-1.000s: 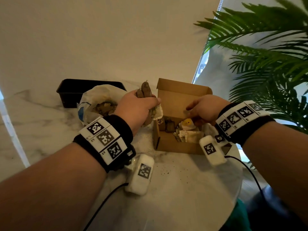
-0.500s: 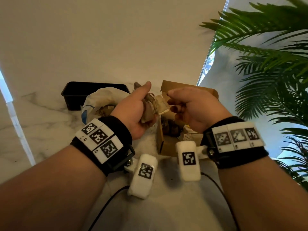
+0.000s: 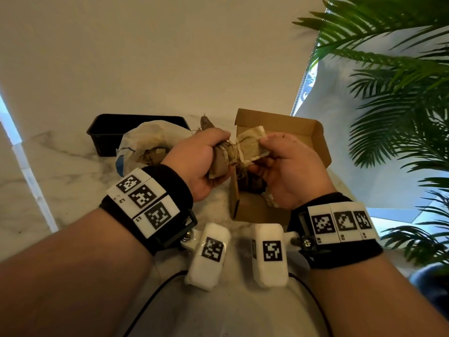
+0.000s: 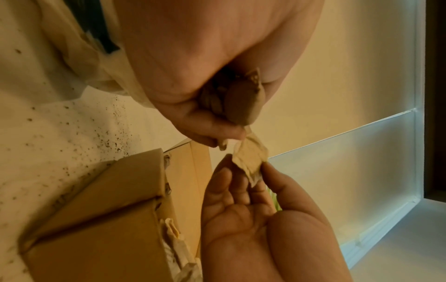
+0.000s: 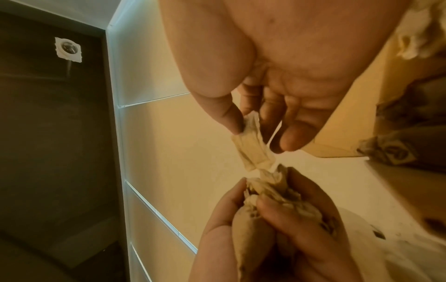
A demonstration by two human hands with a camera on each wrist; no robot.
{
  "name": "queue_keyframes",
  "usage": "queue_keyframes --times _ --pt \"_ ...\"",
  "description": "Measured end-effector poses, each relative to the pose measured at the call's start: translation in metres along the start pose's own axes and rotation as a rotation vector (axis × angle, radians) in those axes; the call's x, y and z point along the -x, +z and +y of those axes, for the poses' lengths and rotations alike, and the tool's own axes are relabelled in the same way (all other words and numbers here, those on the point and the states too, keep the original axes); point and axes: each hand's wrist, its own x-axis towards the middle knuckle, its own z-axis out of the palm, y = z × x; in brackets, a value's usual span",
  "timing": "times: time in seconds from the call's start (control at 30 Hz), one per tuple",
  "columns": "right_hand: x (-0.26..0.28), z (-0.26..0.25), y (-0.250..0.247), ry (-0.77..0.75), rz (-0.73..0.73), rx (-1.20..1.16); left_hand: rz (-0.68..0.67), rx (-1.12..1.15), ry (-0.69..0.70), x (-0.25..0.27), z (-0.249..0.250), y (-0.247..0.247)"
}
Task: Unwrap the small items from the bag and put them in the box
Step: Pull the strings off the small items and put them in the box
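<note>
Both hands are held up over the marble table (image 3: 60, 171), just above the near-left corner of the cardboard box (image 3: 286, 127).

Left hand (image 3: 201, 161): fingers curled tight round a brown wrapped bundle (image 3: 220, 164); the bundle is seen poking out of the fist in the left wrist view (image 4: 241, 103).

Right hand (image 3: 289, 166): a loose end of pale wrapping paper (image 3: 252, 147) is pinched between thumb and fingers, stretched from the bundle toward the right. The pinch is confirmed in the right wrist view (image 5: 251, 145); the other fingers are held fairly straight.

The box stands open near the table's right edge, lid flap upright at the far side. Crumpled pale paper (image 3: 269, 199) and dark small items are seen inside; what they are cannot be told.

Dark specks are scattered on the table surface beside the box's left wall (image 4: 103, 133).

A white plastic bag (image 3: 145, 139) lies left of the box, behind the left hand, mouth open, with brownish wrapped pieces inside.

A black tray (image 3: 107, 132) sits at the far edge, touching or just behind the bag.

Green palm fronds (image 3: 393, 93) are seen beyond the table's right side.
</note>
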Motion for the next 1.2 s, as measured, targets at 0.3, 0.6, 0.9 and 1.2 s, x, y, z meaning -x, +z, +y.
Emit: queue_keyframes --times 0.3,0.6,0.9,1.2 --pt "0.001 0.0 -0.005 -0.016 -0.014 -0.025 -0.076 -0.157 0.039 -0.001 -0.003 -0.003" --pt "0.001 0.001 -0.006 0.015 -0.019 -0.064 -0.098 -0.191 0.005 0.002 -0.005 -0.001" --pt "0.0 -0.023 -0.028 -0.004 -0.006 0.13 -0.044 -0.163 -0.005 -0.006 -0.006 -0.004" --pt "0.001 -0.055 -0.074 0.125 -0.047 0.675 -0.052 -0.132 0.016 -0.008 -0.005 -0.006"
